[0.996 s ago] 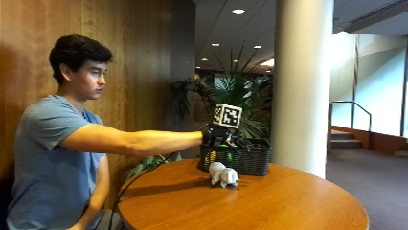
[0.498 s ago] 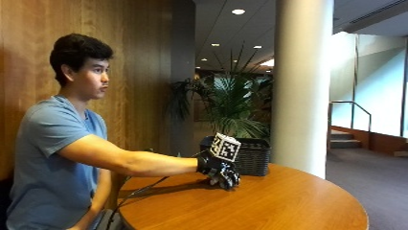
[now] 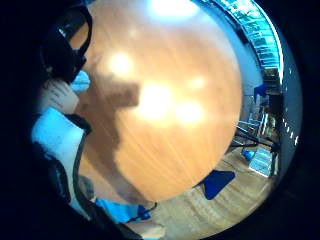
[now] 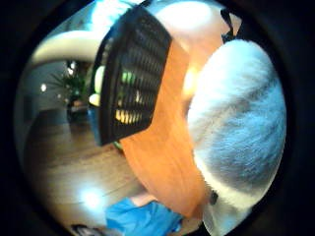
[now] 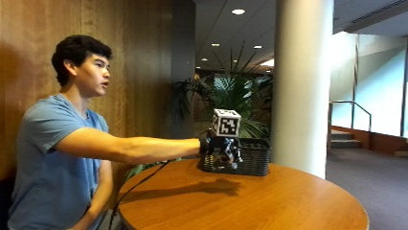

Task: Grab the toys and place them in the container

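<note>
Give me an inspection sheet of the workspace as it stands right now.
Surface: round wooden table, bare where visible.
Job's things: white plush toy close against the palm; black mesh basket at the table's far edge, something pale inside.
Clutter: nothing seen.
Grippers: gloved right hand raised above the table beside the basket, fingers curled round the toy.
Cables: one hangs from the arm past the table edge.
Surroundings: wood-panelled wall, white column, potted palm.
</note>
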Demonstrator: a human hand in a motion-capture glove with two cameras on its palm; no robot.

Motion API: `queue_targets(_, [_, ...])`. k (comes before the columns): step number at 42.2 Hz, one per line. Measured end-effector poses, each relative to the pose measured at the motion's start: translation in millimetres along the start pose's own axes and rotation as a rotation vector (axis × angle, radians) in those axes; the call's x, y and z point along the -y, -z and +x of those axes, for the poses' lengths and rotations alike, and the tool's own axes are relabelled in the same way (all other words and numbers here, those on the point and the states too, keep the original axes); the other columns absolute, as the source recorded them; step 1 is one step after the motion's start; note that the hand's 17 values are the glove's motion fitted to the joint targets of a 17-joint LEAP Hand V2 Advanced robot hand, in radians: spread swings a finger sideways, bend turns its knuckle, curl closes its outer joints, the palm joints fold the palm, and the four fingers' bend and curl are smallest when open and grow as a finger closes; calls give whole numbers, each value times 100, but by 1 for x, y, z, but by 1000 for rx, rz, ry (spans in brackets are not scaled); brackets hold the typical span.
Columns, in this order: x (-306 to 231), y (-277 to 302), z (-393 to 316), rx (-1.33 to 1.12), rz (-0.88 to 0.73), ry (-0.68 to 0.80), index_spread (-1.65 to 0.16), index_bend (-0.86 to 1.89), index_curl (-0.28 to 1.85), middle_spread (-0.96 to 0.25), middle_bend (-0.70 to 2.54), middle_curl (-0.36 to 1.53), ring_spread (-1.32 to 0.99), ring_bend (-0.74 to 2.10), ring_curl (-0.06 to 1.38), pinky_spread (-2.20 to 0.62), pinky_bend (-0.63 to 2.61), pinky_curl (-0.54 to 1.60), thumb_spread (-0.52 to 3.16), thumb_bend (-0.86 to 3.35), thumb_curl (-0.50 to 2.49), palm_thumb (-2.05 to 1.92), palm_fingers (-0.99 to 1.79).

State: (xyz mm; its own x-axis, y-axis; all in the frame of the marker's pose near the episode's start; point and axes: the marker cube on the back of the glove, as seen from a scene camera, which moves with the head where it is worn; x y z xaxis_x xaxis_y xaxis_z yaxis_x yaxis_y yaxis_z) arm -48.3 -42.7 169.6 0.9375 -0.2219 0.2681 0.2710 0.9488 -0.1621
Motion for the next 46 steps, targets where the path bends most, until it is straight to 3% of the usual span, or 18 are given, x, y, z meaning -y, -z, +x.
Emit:
queue_targets(4, [-7,44,5,-23,55,-37,-28,45,42,-20,38,58,-38,104,43,-39,125,38,90,30,61,71,69])
queue_targets(19, [12,158,-86,-101,240,-135,-33,41,50,-29,36,67,-46,103,47,-41,130,43,77,25,72,68,63])
queue_targets(24, [21,177,-137,-114,260,-15,-34,39,53,-31,35,69,-47,103,49,-41,131,44,76,23,75,67,61])
queue_targets(35, [65,164,-217,-123,287,84,-36,32,59,-32,31,74,-47,103,52,-41,134,45,75,18,80,65,58])
queue_targets(42, [85,129,-216,-76,250,49,-36,20,61,-30,26,75,-44,101,53,-41,139,46,82,14,81,61,51])
queue_targets(46, [103,108,-229,-66,213,-46,-35,8,58,-26,21,74,-42,103,54,-40,145,46,93,13,80,56,48])
